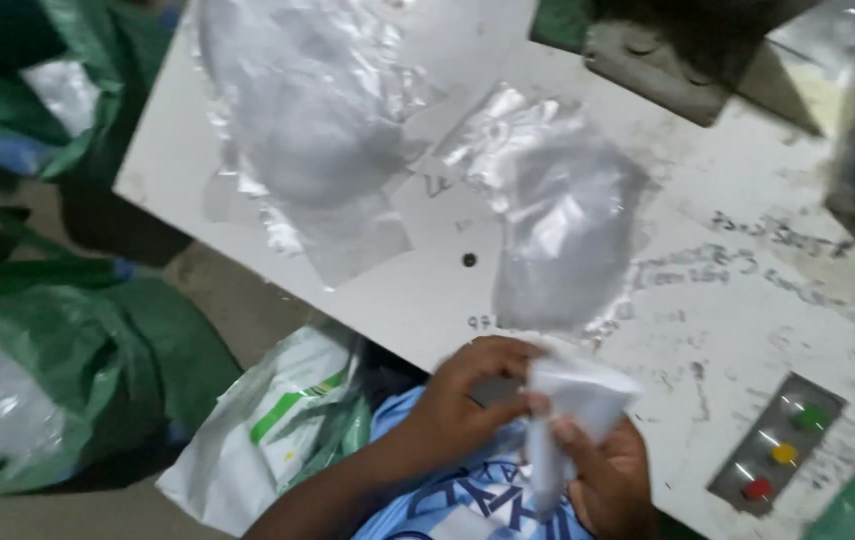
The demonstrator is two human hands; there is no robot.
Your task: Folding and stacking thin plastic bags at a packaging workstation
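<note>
Item: small white folded piece [573, 400], soft and blurred in the frame, cloth or film we could not tell. Location: at the near edge of the white worktable [748, 300], over our lap, just below the nearer of two clear plastic bags.

Hands: our left hand [473, 395] lay on the piece from the left, fingers curled over its upper edge and closed on it. Our right hand [608, 475] came from below, thumb and fingers pinched on the lower hanging part. Both hands were clamped on the same piece and close together, almost touching.

Orientation: the piece's long axis ran roughly up and down in the view, wide at the top, narrowing to a tail toward our body. The left hand sat nearer the table edge, the right nearer our shirt.

Adjacent: clear plastic bag [563, 235] directly beyond the piece, flat on the table; second clear bag [298, 110] farther off to the left. Panel of three coloured buttons [778, 452] lay to the right, well apart. Green sacks [98, 350] on the floor at left.
</note>
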